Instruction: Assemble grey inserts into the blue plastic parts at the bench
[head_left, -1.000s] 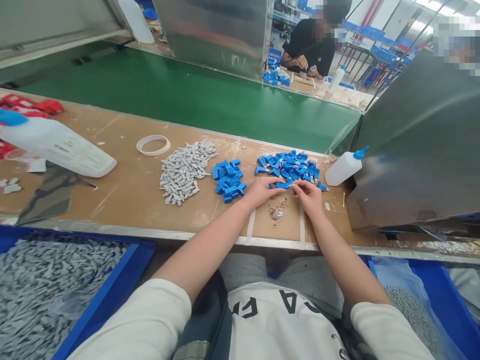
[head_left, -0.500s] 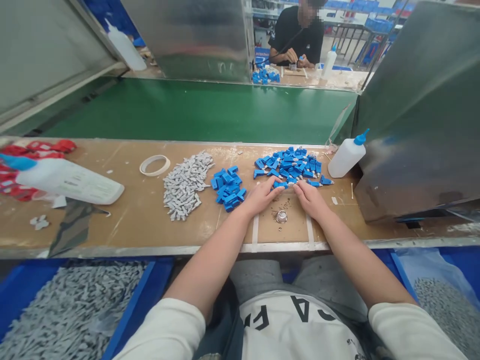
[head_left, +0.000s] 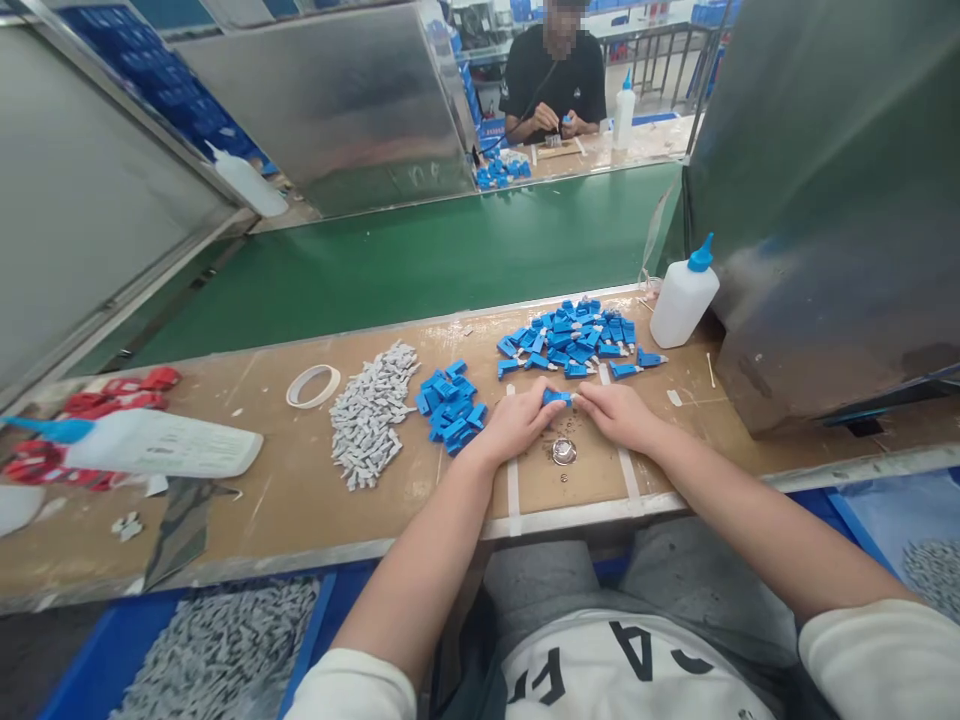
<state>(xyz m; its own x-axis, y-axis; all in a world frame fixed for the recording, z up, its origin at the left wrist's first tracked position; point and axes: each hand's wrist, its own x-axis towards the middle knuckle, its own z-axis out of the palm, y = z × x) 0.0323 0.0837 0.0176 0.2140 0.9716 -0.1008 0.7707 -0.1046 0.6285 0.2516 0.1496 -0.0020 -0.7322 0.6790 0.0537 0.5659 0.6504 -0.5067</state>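
Observation:
My left hand [head_left: 519, 422] is closed around a small blue plastic part [head_left: 556, 398], held just above the taped work area. At the right end of this part, my right hand [head_left: 616, 412] pinches a small pale grey plastic piece [head_left: 575, 398], mostly hidden by the fingertips. Below the hands a small round metal cup [head_left: 563, 452] stands on the brown board, with dark specks around it. Beyond them lies a pile of blue parts with grey tips [head_left: 570, 335]. Left of my left hand are a smaller pile of blue parts [head_left: 451, 405] and a heap of grey pieces [head_left: 373, 415].
A white bottle with a blue nozzle [head_left: 684, 300] stands at the right beside a metal panel [head_left: 840, 240]. Another bottle [head_left: 165, 442] lies left, near a tape roll [head_left: 313, 386]. Behind runs a green belt [head_left: 420, 262]; across it a co-worker [head_left: 555, 85] handles small parts.
Both hands have drawn back from the edge of the far blue pile toward me, with the blue part between them. The camera view has tilted and shifted.

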